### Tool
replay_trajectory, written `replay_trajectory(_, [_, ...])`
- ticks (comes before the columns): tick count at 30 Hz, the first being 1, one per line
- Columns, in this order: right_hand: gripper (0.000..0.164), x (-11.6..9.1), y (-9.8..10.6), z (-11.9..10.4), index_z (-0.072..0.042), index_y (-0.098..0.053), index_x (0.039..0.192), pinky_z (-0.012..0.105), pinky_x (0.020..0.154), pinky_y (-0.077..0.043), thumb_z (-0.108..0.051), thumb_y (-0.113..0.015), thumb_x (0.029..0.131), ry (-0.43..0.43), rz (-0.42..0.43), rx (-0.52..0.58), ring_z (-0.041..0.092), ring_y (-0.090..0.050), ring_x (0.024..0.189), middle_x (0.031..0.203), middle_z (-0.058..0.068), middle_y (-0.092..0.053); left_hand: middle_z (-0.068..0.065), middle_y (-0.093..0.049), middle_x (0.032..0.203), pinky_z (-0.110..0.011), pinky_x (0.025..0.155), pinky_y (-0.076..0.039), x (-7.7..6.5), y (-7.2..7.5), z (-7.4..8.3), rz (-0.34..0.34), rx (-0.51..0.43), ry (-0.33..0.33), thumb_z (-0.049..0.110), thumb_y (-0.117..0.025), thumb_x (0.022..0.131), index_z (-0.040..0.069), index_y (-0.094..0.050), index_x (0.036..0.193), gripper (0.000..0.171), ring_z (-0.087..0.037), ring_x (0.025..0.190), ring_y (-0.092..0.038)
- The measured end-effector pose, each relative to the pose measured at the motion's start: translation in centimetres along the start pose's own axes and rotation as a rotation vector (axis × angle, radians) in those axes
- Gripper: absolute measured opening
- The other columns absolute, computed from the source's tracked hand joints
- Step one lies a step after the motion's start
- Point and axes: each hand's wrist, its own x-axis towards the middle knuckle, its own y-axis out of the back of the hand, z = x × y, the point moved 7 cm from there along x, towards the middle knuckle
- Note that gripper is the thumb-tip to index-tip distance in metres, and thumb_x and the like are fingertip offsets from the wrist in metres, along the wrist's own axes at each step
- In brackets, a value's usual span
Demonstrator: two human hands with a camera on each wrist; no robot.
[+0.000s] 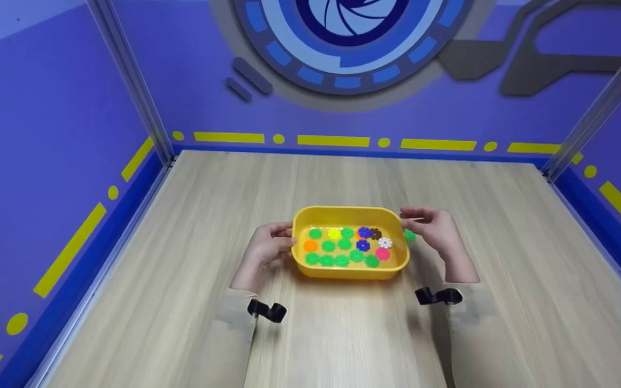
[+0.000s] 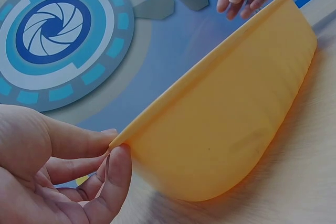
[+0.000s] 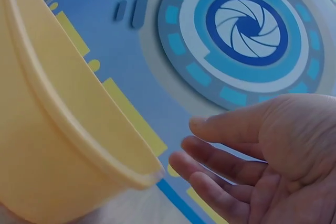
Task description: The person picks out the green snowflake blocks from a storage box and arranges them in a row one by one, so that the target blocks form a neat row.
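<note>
A yellow tub (image 1: 351, 274) is occupying approx. the middle of the wood-look counter (image 1: 343, 334), betw. the person's L hand (image 1: 265, 247) & R hand (image 1: 435, 230); can't tell if its base is touching down. The L grip is pinching the rim at the tub's L end, thumb on one side, fingers on the other. The R grip is hanging spread, fingers loosely bent, just apart from the R end. Inside, flower-edged discs (image 1: 342, 261) are lying scattered, mostly green, w/ some orange, yellow, blue, brown, white & pink. Another green disc (image 1: 410, 235) is showing just outside the R end.
</note>
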Motion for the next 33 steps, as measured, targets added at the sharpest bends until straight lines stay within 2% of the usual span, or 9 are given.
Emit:
replay_trajectory(6, [0.036, 0.2, -1.6, -1.2, -0.007, -0.07, 0.13, 0.021, 0.085, -0.056, -0.017, -0.073, 0.095, 0.044, -0.106, -0.029, 0.025, -0.066, 0.111, 0.13, 0.015, -0.071, -0.019, -0.064, 0.114, -0.026, 0.065, -0.056, -0.1, 0.0, 0.1, 0.009, 0.014, -0.014, -0.01, -0.067, 0.089, -0.005, -0.061, 0.137, 0.048, -0.014, 0.075, -0.06])
replay_trajectory(8, [0.035, 0.2, -2.2, -1.7, -0.006, -0.071, 0.128, 0.019, 0.083, -0.055, -0.015, -0.074, 0.094, 0.066, -0.151, -0.033, 0.024, -0.066, 0.108, 0.128, 0.016, -0.072, -0.02, -0.065, 0.114, -0.026, 0.065, -0.057, -0.1, 0.1, 0.1, 0.009, 0.026, -0.018, -0.01, -0.067, 0.088, -0.005, -0.061, 0.136, 0.049, -0.014, 0.075, -0.061])
replay_trajectory(16, [0.029, 0.2, -4.7, -3.0, -0.003, -0.073, 0.122, 0.029, 0.091, -0.06, -0.008, -0.073, 0.094, 0.113, -0.293, -0.135, 0.024, -0.07, 0.1, 0.12, 0.02, -0.073, -0.019, -0.065, 0.115, -0.026, 0.063, -0.057, 0.1, 0.2, 0.1, 0.011, 0.047, -0.016, -0.009, -0.068, 0.089, -0.004, -0.061, 0.138, 0.05, -0.013, 0.072, -0.061])
replay_trajectory(25, [0.024, 0.3, -7.2, -3.2, -0.002, -0.076, 0.112, 0.042, 0.096, -0.06, 0.0, -0.076, 0.088, 0.126, -0.369, -0.301, 0.024, -0.069, 0.096, 0.113, 0.016, -0.076, -0.017, -0.066, 0.113, -0.026, 0.063, -0.057, 0.0, 0.2, 0.1, 0.012, 0.057, -0.007, -0.008, -0.068, 0.089, -0.004, -0.061, 0.138, 0.05, -0.014, 0.074, -0.062])
replay_trajectory(33, [0.02, 0.1, -8.7, -3.0, -0.003, -0.077, 0.102, 0.036, 0.085, -0.062, 0.006, -0.077, 0.085, 0.115, -0.387, -0.414, 0.021, -0.065, 0.088, 0.102, 0.011, -0.076, -0.012, -0.065, 0.105, -0.025, 0.061, -0.056, -0.1, 0.1, 0.2, 0.009, 0.027, -0.015, -0.009, -0.068, 0.089, -0.004, -0.063, 0.136, 0.048, -0.012, 0.071, -0.06])
